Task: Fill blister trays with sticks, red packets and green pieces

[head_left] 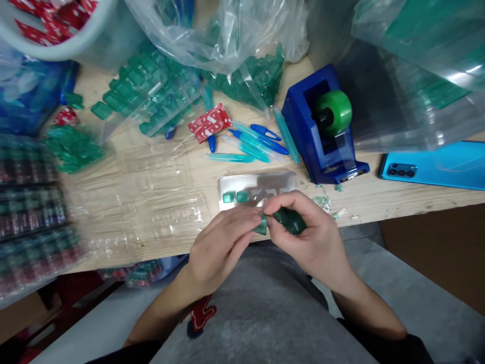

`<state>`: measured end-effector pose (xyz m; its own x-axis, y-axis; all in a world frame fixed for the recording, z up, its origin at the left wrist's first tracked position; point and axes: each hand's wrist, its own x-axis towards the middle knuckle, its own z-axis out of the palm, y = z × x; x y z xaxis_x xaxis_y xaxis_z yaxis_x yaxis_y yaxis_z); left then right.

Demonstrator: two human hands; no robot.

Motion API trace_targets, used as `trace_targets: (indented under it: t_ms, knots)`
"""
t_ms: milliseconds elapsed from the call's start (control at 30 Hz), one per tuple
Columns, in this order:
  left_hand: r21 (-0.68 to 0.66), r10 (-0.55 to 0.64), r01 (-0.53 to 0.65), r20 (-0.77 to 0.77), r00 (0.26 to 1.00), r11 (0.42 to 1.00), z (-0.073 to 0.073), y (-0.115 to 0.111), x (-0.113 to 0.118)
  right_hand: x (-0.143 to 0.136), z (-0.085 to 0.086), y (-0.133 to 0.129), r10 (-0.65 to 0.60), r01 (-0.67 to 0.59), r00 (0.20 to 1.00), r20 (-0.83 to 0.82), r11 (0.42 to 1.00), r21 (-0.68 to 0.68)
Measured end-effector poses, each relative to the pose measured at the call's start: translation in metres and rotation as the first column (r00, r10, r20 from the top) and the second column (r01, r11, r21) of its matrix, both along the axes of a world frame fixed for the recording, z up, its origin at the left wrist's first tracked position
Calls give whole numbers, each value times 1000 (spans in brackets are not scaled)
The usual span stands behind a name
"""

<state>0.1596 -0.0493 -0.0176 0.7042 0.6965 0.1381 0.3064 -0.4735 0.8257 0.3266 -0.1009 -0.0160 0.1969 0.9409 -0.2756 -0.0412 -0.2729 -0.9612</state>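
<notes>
My left hand (222, 235) pinches a small translucent green block (260, 227) in front of my body. My right hand (312, 227) is closed around several dark green pieces (291, 221), its thumb and index fingertip meeting my left fingertips at the block. Exactly what sits between the touching fingertips is partly hidden. Just beyond my hands, near the table's front edge, lies a clear plastic tray (257, 179). Two green blocks (235, 196) sit in its left compartments; my hands cover part of its front.
A blue tape dispenser (322, 131) stands right, near a blue phone (435, 164). Pens (261, 139) and a red packet (209, 123) lie mid-table. Green blocks (151, 86) pile behind them. Clear trays (151, 192) and stacked filled packs (30, 212) are left; a bucket (102, 40) stands behind.
</notes>
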Motion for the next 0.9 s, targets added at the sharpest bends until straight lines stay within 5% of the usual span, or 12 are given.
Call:
trace_targets:
  t_ms: [133,233,367,533,900]
  knots:
    - [-119,112,-103,67,991,988,-5,2,-4,2,-7,1,-33,32,997,-66,999,-8]
    - [14,185,-185,-50,981,983,-9,10,-9,13,-15,-3,-113,111,993,-32,992,-57]
    - [239,77,-17,-247,966,971,-17,20,-8,27,-21,-11,-207,214,974,94,975,-69]
    - [325,-68,149,-248,966,934,-31,24,3,27,-22,-13,-180,184,979,97,982,-41]
    - [245,-144,206,-250,958,947,-39,27,5,30,-27,-14,-158,152,985,-68,984,-94]
